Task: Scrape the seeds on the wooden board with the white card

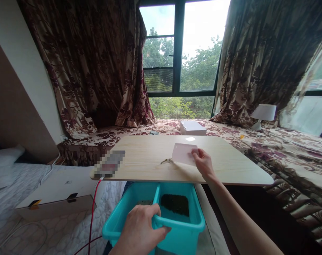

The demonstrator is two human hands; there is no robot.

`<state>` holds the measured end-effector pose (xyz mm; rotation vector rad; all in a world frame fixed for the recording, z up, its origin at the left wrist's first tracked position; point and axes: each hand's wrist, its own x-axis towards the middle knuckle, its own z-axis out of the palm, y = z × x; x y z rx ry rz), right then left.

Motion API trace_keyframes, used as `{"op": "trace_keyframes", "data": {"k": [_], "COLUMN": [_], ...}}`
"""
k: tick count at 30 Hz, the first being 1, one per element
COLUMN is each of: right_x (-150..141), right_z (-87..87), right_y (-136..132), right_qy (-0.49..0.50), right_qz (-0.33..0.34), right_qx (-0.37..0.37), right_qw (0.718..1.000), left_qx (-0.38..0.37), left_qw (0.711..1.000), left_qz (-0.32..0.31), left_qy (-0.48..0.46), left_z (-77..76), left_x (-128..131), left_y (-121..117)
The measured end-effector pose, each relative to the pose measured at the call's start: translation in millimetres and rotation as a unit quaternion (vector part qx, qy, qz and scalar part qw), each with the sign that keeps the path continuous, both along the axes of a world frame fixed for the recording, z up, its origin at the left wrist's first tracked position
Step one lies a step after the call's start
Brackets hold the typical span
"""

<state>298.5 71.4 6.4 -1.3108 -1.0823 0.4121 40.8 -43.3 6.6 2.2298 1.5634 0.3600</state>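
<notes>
My right grip (204,163) pinches a plastic card (182,154); left grip (140,225) clasps the divided tub (186,237), partly hiding it; worktop (230,163), curtains (253,60) beyond.

A: Light?
B: Daylight, from the window (179,46). Sky blown white in the right pane, dim room, curtains (81,53) dark and backlit.
A: Glare?
B: Small white glint (190,139), far part of tabletop (147,150).
A: Shadows?
B: Near-black below its right side.
A: Quality?
B: Wide-angle, edges stretched, left wall (25,67) leaning. Mosaic block (109,164) on the tabletop's left. Bedding (6,198) looks soft.
</notes>
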Motion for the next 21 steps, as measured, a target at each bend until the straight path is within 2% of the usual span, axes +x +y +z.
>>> {"op": "trace_keyframes", "data": {"k": [5,15,21], "right_x": [-1.4,13.1,10.3], "right_z": [1.4,-2.0,-1.8], "right_y": [-3.9,-9.2,-9.4], "right_qy": [-0.012,-0.009,-0.002], "right_qz": [0.028,0.009,0.024], "right_qx": [-0.007,-0.019,-0.024], "right_qw": [1.0,1.0,0.999], "left_qx": [-0.001,-0.023,-0.012], "left_qw": [1.0,1.0,1.0], "left_qz": [-0.003,0.01,0.009], "left_qy": [0.006,0.016,0.012], "left_z": [-0.1,5.5,1.1], "left_x": [-1.5,2.8,0.0], "left_y": [-1.1,-1.1,1.2]}}
